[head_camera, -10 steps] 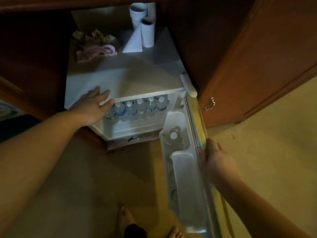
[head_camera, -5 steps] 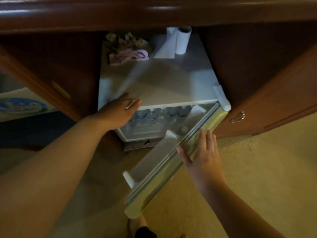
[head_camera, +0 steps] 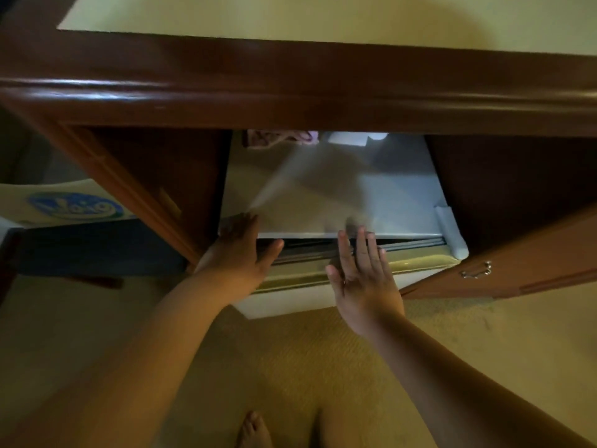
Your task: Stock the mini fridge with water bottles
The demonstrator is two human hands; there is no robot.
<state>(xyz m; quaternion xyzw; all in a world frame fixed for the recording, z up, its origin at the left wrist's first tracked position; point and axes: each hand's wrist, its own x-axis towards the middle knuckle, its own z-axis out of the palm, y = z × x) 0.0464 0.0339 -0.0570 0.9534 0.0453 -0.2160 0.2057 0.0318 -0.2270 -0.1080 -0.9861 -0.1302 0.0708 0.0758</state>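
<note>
Since a second ago the door (head_camera: 358, 266) has swung from wide open to nearly shut, hiding the bottles inside the fridge (head_camera: 339, 202). The right hand (head_camera: 365, 282), released and flat, presses the door's front. The left hand (head_camera: 237, 253), also released, braces the fridge's near left corner. A firm, even push until the seal meets, with the left thumb clear of the gap, should finish it.

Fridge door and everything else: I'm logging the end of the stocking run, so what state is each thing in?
Fridge door: almost shut, dark gap along its top edge.
Left hand: flat on the fridge top's front left corner, holding nothing.
Right hand: open, palm against the door.
Cabinet door: open, right of the fridge.
Fridge top: mostly bare; pink cloth at the back.
</note>
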